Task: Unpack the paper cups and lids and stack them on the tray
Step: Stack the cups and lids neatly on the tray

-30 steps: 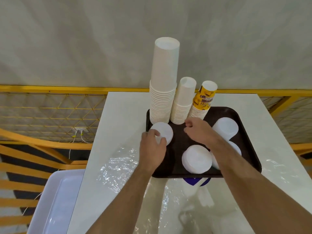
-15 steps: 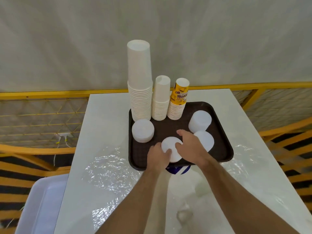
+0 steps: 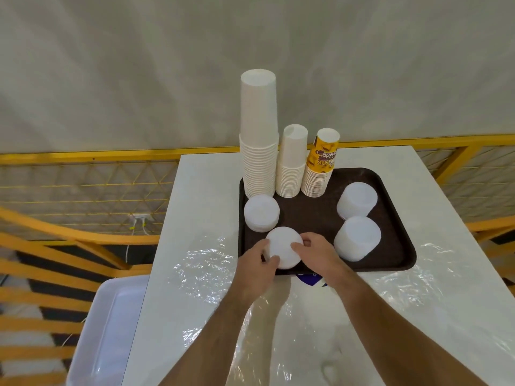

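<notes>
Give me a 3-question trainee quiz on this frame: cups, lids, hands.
1. How many upright cup stacks stand along the far edge of the tray?
2. True or false: the printed yellow cup stack is the tallest of the stacks.
3. What do the left hand and right hand hold?
A) a single cup
B) the lid stack at the tray's near left corner
C) the plastic wrap

Key
1. Three: the tall white cup stack, the middle white cup stack and the printed yellow one.
2. False; the tall white one on the left is tallest.
3. B
</notes>
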`<state>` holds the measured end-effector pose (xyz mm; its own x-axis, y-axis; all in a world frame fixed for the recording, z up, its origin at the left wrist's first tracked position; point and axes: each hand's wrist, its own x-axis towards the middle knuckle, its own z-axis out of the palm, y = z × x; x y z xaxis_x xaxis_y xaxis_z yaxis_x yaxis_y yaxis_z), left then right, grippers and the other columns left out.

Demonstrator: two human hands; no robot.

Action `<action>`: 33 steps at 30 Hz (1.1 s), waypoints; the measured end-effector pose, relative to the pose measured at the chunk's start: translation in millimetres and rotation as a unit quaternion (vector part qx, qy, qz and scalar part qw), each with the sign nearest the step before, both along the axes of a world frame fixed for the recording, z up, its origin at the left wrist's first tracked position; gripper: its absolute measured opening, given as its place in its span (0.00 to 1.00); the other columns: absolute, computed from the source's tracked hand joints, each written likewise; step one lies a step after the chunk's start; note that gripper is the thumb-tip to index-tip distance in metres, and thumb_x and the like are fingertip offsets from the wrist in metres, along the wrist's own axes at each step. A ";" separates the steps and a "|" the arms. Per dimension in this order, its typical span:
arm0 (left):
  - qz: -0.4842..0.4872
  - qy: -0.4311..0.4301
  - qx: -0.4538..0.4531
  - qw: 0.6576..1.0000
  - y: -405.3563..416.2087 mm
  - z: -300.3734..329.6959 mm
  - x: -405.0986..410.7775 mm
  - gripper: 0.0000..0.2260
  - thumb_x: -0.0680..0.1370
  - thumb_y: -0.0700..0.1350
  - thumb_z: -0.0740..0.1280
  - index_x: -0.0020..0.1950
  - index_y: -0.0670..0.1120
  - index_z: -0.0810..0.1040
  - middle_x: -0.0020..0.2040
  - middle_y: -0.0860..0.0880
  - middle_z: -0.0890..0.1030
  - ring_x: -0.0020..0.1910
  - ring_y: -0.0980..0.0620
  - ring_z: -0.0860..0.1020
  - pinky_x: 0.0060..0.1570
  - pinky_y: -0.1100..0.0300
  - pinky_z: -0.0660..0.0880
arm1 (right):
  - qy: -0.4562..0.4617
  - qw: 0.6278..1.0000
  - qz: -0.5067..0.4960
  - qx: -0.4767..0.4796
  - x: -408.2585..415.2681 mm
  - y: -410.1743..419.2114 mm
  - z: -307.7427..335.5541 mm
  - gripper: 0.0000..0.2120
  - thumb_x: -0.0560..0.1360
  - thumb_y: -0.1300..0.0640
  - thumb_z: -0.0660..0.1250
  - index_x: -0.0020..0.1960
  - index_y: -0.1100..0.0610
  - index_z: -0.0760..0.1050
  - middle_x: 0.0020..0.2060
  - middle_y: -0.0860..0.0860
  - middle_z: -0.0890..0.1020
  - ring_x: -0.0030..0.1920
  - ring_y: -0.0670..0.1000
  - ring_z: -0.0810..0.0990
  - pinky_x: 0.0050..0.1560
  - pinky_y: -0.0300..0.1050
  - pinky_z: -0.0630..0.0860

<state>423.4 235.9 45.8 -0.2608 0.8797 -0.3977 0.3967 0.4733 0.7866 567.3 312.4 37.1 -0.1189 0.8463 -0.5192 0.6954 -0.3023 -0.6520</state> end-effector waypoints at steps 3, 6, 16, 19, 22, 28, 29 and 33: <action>-0.009 0.040 0.007 0.999 -4.6 -2.5 -6.2 0.22 0.79 0.44 0.66 0.73 0.47 0.71 0.63 0.47 0.79 0.58 0.49 0.78 0.58 0.59 0.74 | 0.016 1.000 -0.005 0.005 -15.1 -7.8 -4.8 0.19 0.80 0.52 0.66 0.69 0.55 0.72 0.63 0.52 0.79 0.54 0.48 0.74 0.51 0.41 0.70; -0.028 0.092 0.011 0.995 -8.8 -4.0 -15.0 0.23 0.79 0.43 0.65 0.75 0.46 0.68 0.65 0.45 0.74 0.55 0.49 0.75 0.54 0.63 0.69 | 0.040 0.999 -0.015 0.009 -24.8 -13.0 -9.2 0.18 0.79 0.53 0.68 0.67 0.56 0.74 0.61 0.51 0.80 0.55 0.48 0.75 0.47 0.38 0.69; -0.068 0.119 0.004 0.991 -1.8 -7.1 -36.5 0.24 0.80 0.41 0.62 0.77 0.44 0.65 0.70 0.43 0.68 0.62 0.46 0.74 0.62 0.61 0.68 | 0.054 0.998 -0.013 0.019 -34.3 -12.3 -14.8 0.20 0.78 0.51 0.70 0.67 0.56 0.73 0.59 0.52 0.80 0.55 0.49 0.77 0.42 0.34 0.70; -0.060 0.132 0.015 0.989 1.3 -9.6 -40.3 0.23 0.79 0.41 0.62 0.75 0.45 0.67 0.69 0.44 0.69 0.65 0.45 0.72 0.65 0.58 0.68 | 0.049 0.999 -0.007 -0.009 -34.7 -6.0 -17.5 0.23 0.78 0.48 0.70 0.68 0.56 0.73 0.60 0.52 0.80 0.57 0.50 0.78 0.50 0.40 0.74; -0.049 0.189 0.046 0.980 6.9 -10.9 -43.2 0.22 0.79 0.42 0.62 0.74 0.47 0.68 0.71 0.43 0.68 0.67 0.42 0.69 0.67 0.53 0.66 | 0.062 0.996 -0.053 -0.030 -33.6 8.0 -16.6 0.28 0.76 0.42 0.69 0.71 0.55 0.72 0.62 0.51 0.79 0.60 0.52 0.78 0.62 0.51 0.78; -0.170 0.329 0.072 0.926 31.5 -16.0 -32.8 0.26 0.83 0.50 0.57 0.80 0.54 0.54 0.81 0.49 0.49 0.79 0.45 0.51 0.73 0.46 0.58 | 0.084 0.993 -0.082 -0.025 -52.3 44.7 -5.1 0.24 0.81 0.47 0.63 0.75 0.53 0.69 0.64 0.53 0.78 0.65 0.56 0.77 0.67 0.57 0.74; -0.188 0.340 0.059 0.920 35.8 -18.3 -32.5 0.26 0.83 0.51 0.55 0.81 0.54 0.52 0.82 0.51 0.47 0.80 0.46 0.49 0.74 0.45 0.55 | 0.091 0.993 -0.067 -0.030 -56.6 48.3 -3.9 0.22 0.82 0.48 0.62 0.74 0.54 0.69 0.63 0.54 0.79 0.64 0.56 0.77 0.67 0.58 0.74; -0.225 0.335 0.016 0.915 45.1 -24.2 -37.1 0.24 0.85 0.50 0.51 0.81 0.53 0.50 0.82 0.53 0.46 0.80 0.49 0.46 0.76 0.44 0.49 | 0.069 0.997 -0.016 -0.024 -63.5 50.8 3.3 0.19 0.83 0.49 0.60 0.70 0.57 0.73 0.59 0.54 0.80 0.59 0.55 0.79 0.64 0.57 0.76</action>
